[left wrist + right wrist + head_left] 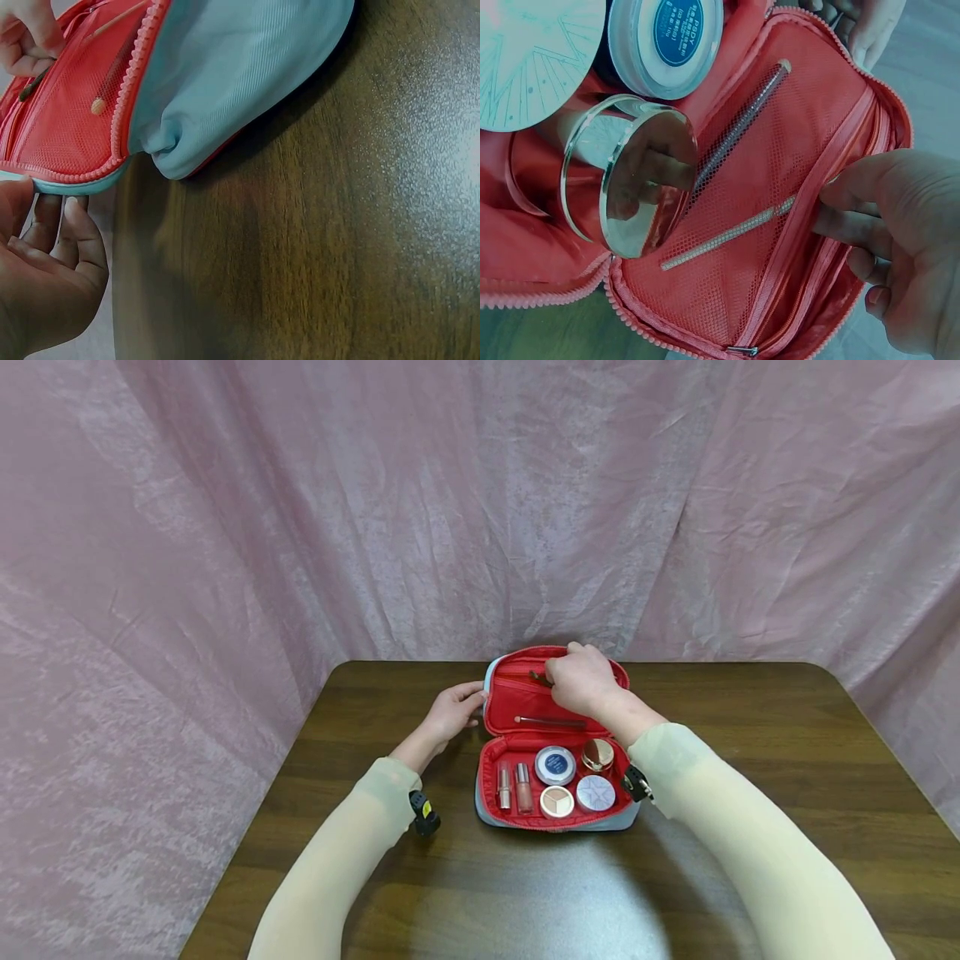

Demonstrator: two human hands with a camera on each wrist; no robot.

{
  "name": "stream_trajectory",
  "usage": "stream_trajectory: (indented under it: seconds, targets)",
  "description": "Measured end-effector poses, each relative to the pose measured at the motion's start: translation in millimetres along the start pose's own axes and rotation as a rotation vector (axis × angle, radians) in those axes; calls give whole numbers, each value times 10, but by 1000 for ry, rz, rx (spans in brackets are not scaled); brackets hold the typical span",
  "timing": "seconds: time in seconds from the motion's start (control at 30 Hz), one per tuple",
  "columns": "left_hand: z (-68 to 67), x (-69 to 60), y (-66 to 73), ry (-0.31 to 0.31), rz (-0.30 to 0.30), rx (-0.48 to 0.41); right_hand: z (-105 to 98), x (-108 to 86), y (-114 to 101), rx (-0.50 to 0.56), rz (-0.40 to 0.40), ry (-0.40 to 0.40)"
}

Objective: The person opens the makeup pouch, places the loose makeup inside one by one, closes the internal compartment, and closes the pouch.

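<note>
A light-blue cosmetic bag (489,814) with red lining lies unzipped, its lid raised at the back. My left hand (452,714) pinches the lid's left edge between thumb and fingers. At the lid's mesh pocket (810,97), my right hand (583,681) pinches a makeup brush (31,88) near its dark head. The brush's thin handle (727,236) slants down behind the mesh. A second brush (551,722) lies inside that pocket. In the base sit a lipstick (503,787), a lip gloss tube (523,789) and a blue-labelled round case (555,766).
Also in the base are a shiny gold compact (597,755), a star-patterned round case (596,793) and a three-colour palette (557,802). The bag stands near the back of a brown wooden table (420,893). Behind it hangs a pink curtain (450,510).
</note>
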State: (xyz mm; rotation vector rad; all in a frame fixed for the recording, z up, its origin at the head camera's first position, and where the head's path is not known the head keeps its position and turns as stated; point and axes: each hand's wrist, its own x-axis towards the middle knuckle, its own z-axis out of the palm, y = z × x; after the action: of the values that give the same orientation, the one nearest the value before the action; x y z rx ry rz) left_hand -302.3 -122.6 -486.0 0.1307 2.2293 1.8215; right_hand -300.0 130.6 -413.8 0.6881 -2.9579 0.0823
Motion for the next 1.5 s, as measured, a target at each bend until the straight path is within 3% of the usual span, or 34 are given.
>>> stream_trajectory:
  seconds: [0.2,0.43,1.13,1.5]
  targets:
    - [2,1,-2,4,-2,4,44,-10,-14,-1,3,-11]
    - [-7,2,-8,5,-2,7,38,-22,-53,80,11,-37]
    - [-11,36,-24,-8,-22,11,-89,-38,-83,197,35,-76]
    - [24,26,-7,-6,-26,14,-156,-103,61,229,35,22]
